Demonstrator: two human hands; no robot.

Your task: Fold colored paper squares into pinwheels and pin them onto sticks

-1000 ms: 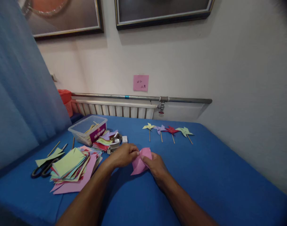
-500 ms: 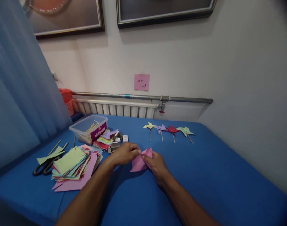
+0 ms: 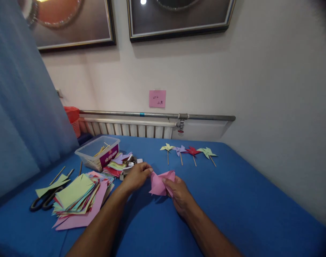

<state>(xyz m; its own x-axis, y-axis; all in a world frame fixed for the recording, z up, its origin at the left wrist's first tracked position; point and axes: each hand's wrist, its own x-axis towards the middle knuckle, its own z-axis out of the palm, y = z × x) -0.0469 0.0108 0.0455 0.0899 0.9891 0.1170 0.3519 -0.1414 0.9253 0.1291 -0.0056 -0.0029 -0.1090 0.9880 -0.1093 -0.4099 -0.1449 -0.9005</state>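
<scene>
left hand (image 3: 136, 175), right hand (image 3: 179, 191), pinching pink paper (image 3: 159, 182)

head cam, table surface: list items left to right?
scissors → stack of paper squares → clear plastic box → left hand → pink paper → right hand → red pinwheel → green pinwheel

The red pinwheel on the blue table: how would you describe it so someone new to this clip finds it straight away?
Look at the blue table and follow its far edge below the radiator. Four paper pinwheels on sticks lie there in a row. The red pinwheel is third from the left, between a purple pinwheel and a green pinwheel, and is the only dark red one.
</scene>
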